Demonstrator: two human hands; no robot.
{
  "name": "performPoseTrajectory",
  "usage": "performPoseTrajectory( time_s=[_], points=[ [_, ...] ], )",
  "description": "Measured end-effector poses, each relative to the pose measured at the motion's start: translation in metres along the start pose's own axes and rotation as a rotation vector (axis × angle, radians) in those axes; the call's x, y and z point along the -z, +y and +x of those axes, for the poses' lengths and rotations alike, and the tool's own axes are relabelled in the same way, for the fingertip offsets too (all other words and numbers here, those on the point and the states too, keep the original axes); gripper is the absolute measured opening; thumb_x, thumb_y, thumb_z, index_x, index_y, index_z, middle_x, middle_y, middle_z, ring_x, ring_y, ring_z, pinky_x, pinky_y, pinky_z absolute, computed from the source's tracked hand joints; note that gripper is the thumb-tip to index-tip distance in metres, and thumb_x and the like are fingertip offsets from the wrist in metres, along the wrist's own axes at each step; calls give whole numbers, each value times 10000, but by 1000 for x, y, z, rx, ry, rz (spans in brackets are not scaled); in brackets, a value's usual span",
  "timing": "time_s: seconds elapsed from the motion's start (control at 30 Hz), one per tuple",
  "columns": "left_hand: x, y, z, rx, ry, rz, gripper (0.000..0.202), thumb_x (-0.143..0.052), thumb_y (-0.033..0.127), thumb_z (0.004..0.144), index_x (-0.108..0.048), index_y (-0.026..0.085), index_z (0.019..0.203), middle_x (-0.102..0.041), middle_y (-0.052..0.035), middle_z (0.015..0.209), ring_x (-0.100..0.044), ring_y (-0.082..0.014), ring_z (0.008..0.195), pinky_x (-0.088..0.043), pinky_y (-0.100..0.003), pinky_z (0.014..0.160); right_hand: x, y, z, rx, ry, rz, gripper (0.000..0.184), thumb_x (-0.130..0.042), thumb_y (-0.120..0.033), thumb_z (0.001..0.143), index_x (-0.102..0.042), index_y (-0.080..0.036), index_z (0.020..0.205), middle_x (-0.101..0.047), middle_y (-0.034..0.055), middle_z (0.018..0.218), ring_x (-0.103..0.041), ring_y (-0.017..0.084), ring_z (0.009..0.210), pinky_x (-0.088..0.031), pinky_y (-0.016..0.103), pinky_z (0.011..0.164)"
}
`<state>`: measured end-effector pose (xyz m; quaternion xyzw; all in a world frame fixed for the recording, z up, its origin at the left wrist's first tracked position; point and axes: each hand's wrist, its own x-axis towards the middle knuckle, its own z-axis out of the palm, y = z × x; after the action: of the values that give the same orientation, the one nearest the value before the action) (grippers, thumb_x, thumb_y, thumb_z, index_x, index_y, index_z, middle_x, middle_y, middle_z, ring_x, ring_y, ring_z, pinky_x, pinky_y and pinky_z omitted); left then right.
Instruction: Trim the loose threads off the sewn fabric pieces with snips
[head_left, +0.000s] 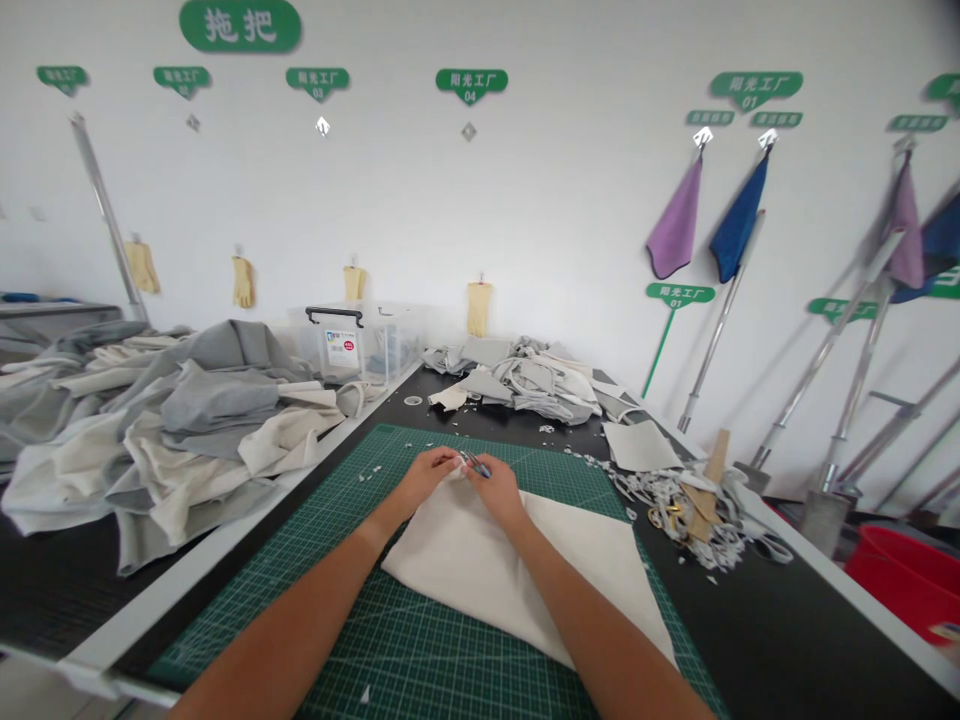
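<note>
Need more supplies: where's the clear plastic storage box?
The clear plastic storage box sits ahead-left in the head view, by the wall, between the grey-and-cream fabric heap and the grey offcuts pile.

The left forearm comes in at seven o'clock and the right forearm at five o'clock, both slim, smooth and bare, tapering at the wrists into an equally bare left hand and right hand.

Scrap heap right of cream cloth
</note>
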<state>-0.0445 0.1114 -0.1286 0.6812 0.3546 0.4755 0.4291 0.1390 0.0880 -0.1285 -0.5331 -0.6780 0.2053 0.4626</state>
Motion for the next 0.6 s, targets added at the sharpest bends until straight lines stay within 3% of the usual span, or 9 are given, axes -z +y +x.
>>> performPoseTrajectory(
  time_s=[0.2, 0.6],
  points=[
    [-3, 4, -2, 56, -57, -31, 410, -692, 529, 838, -730, 150, 989, -743, -63, 909, -650, -190, 796, -473, -274, 717, 0, 5, 2, -37, 50, -7, 270, -610, -464, 844, -714, -215, 856, -715, 8, 826, -591, 184, 744, -385, 268, 678],
    [-4, 1, 1, 12, 9, -34, 373, -673, 499, 857, -738, 157, 990, -745, -61, 911, -654, -193, 813, -478, -278, 745, 2, -2, -2, 4, 4, -12, 211, -586, -417, 869, -711, -247, 876, -714, -13, 834, -608, 187, 775, -394, 270, 707]
  ],
)
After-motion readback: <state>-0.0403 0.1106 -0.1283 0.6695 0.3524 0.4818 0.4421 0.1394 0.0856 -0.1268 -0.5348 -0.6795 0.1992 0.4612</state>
